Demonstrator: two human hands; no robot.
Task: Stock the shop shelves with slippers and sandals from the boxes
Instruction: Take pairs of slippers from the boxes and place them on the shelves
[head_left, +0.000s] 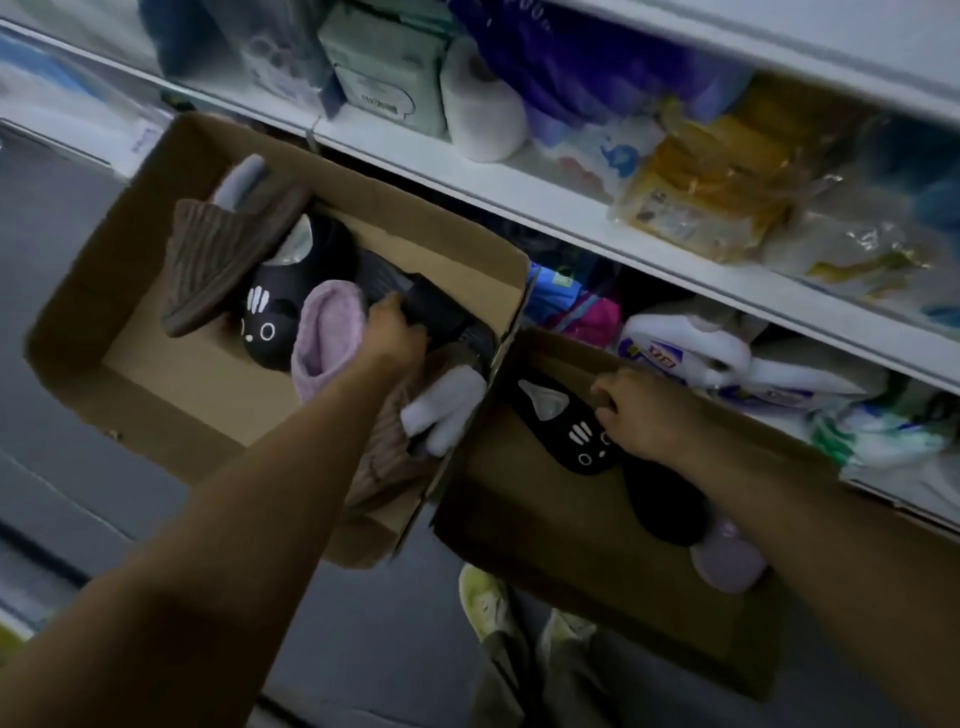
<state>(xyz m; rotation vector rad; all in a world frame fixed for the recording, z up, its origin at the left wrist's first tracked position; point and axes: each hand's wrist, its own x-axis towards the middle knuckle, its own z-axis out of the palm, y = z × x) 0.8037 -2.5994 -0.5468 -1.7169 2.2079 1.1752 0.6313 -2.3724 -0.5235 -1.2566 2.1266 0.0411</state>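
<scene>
Roughly early-to-mid task, judging by how things lie: both boxes hold footwear, no slipper plainly shelved yet. White metal shop shelves run across top right, packed with tissue packs, a white paper roll, yellow plastic-wrapped packs; lower tier has white wrapped bundles, can't tell if any are slippers. Large open brown cardboard box sits on the left, smaller open brown cardboard box on the right, touching at the corner, both against the shelf front. Grey floor below, dim light, person's yellow-green shoes near bottom.

Left box contents: brown ribbed knit slipper leaning on the wall, black cat-face slipper, lilac fluffy slipper, white plush slipper, dark grey slipper near the far corner. Right box: second black cat-face slipper, plain black slipper, a lilac one mostly hidden under the arm.

Left hand reaches into the large box, fingers curled onto the dark grey slipper, grip looks closed on it. Right hand pinches the second black cat-face slipper at its side, inside the small box.

Left to do: nearly all pairs remain to go up.
</scene>
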